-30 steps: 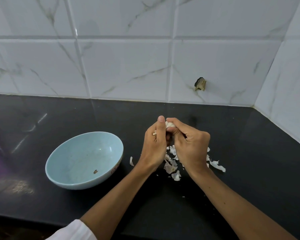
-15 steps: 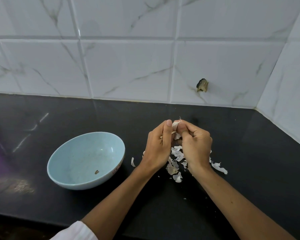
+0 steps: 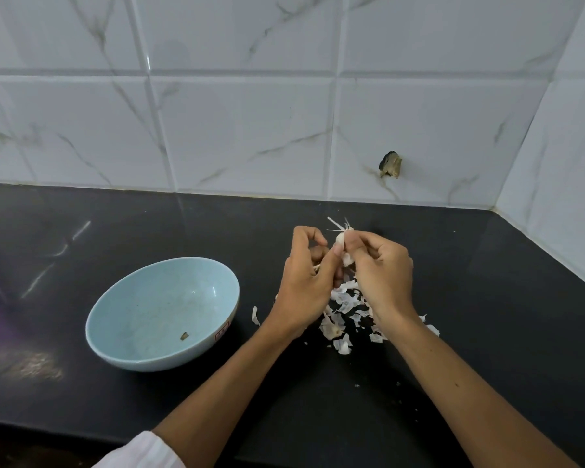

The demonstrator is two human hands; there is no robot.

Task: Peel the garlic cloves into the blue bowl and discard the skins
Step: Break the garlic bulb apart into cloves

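A pale garlic clove (image 3: pixel 342 246) is held above the black counter (image 3: pixel 487 332) between both hands. My left hand (image 3: pixel 304 282) pinches its near side with the thumb, and my right hand (image 3: pixel 382 268) grips it from the right. Thin strips of skin (image 3: pixel 339 223) stick up from the clove's top. Under the hands lies a pile of white garlic skins (image 3: pixel 343 319). The light blue bowl (image 3: pixel 122 339) stands to the left of the hands; it holds only one small brown scrap (image 3: pixel 184 336).
A single skin flake (image 3: pixel 255 315) lies between the bowl and the pile. White marbled tiles form the back wall (image 3: pixel 250 130) and the right wall, with a chipped hole (image 3: pixel 390 164) in the back tile. The counter's front edge runs along the bottom.
Both hands have kept working the clove in place. A strip of skin now stands peeled up from the top of the clove, and my left thumb has shifted onto its side.
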